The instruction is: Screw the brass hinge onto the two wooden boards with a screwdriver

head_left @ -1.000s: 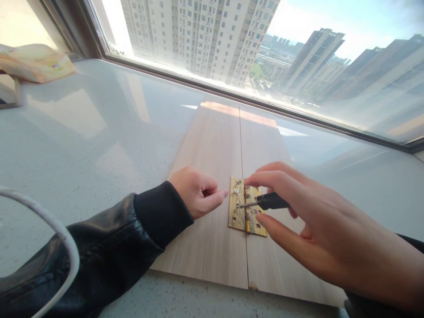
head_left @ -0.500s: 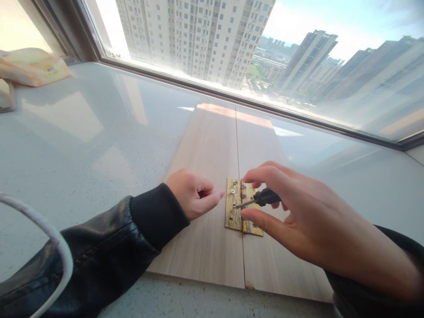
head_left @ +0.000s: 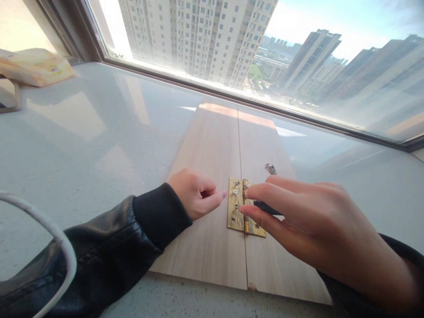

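Observation:
A brass-coloured hinge (head_left: 234,216) lies flat across the seam of two pale wooden boards (head_left: 212,256). One silver cross-head screw (head_left: 235,192) shows in its left leaf, where other holes are visible. My right hand (head_left: 308,216) is over the right leaf, with thumb and index fingertip apart near the hinge's barrel. Its other fingers hold a screwdriver, whose black handle (head_left: 267,208) partly shows; the shaft is hidden. My left hand (head_left: 195,194) rests on the left board in a loose fist, thumb pointing at the hinge; I see nothing in it.
Several loose screws (head_left: 270,169) lie on the right board beyond my right hand. A white cable (head_left: 62,245) loops at the lower left. On the speckled white sill (head_left: 132,154), a soft patterned packet (head_left: 39,68) stands at far left. A window frame (head_left: 185,86) runs behind.
My right hand has shifted slightly down and right, and its thumb and index have come closer together. The screwdriver's tip has left the hinge's left leaf. Loose screws have come into view.

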Action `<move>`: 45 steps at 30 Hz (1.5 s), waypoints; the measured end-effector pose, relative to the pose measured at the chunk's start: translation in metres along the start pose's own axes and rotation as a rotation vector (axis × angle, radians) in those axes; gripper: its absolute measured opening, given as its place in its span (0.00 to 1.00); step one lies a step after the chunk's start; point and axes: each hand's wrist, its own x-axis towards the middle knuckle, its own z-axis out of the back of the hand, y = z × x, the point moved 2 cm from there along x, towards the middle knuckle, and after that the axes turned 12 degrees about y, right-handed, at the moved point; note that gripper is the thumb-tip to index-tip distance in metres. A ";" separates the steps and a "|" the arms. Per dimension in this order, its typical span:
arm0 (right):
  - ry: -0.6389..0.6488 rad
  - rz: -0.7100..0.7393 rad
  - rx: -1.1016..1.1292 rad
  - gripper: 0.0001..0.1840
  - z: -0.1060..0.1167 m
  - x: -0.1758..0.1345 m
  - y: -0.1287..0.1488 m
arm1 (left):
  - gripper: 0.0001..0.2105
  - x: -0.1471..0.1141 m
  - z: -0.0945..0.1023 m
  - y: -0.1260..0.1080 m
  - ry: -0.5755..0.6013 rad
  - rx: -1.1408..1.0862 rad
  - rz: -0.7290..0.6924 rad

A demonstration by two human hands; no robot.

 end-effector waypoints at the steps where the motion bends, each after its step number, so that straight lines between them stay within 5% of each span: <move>1: 0.008 -0.011 0.009 0.08 0.001 0.000 0.000 | 0.20 0.000 0.000 0.000 0.001 0.000 0.003; 7: 0.210 0.010 0.302 0.11 0.004 -0.003 0.001 | 0.20 0.000 0.001 -0.001 0.017 0.008 0.019; 19: -0.014 0.012 -0.016 0.07 -0.001 0.000 -0.002 | 0.20 0.000 0.000 0.001 0.024 0.007 0.011; 26: 0.189 0.026 0.292 0.14 0.003 -0.003 -0.004 | 0.20 0.000 0.000 0.000 0.007 0.002 0.017; 33: 0.076 0.028 0.145 0.03 0.000 0.000 -0.003 | 0.19 0.000 0.001 0.000 0.028 0.011 0.027; 40: 0.073 -0.056 0.129 0.07 0.001 -0.001 -0.003 | 0.20 0.000 0.001 0.000 0.031 0.011 0.028; 45: 0.163 0.075 0.356 0.15 0.007 0.000 -0.006 | 0.20 0.000 0.001 0.000 0.026 0.011 0.024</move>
